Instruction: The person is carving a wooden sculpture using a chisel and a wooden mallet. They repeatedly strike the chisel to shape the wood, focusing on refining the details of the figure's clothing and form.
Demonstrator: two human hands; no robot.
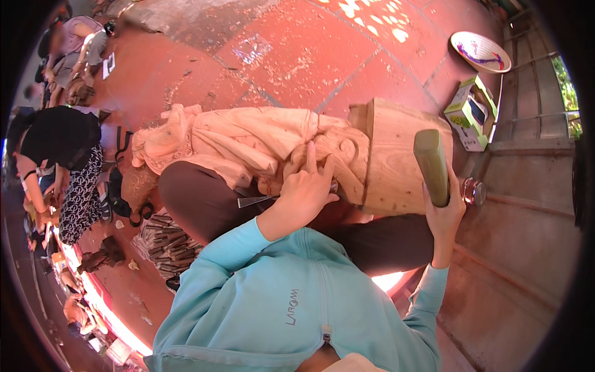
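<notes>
Across my lap lies a carved wooden figure (242, 133) on its side, with robe-like folds and a thick block base (400, 155) toward the right. My left hand (305, 193) rests on the curled carving near the base, index finger stretched out onto the wood. Tucked in that hand is a chisel (253, 201); its flat metal blade sticks out to the left, and most of the handle is hidden by my fingers. My right hand (447, 214) grips a greenish wooden mallet (431, 164), held upright beside the base's right end.
Several carving tools (173, 245) lie bundled on the floor at my left. At the right are a jar (474, 191), an open cardboard box (474, 115) and a woven conical hat (480, 52). Wood chips litter the tiles (297, 62). A person in black (59, 139) works at the left.
</notes>
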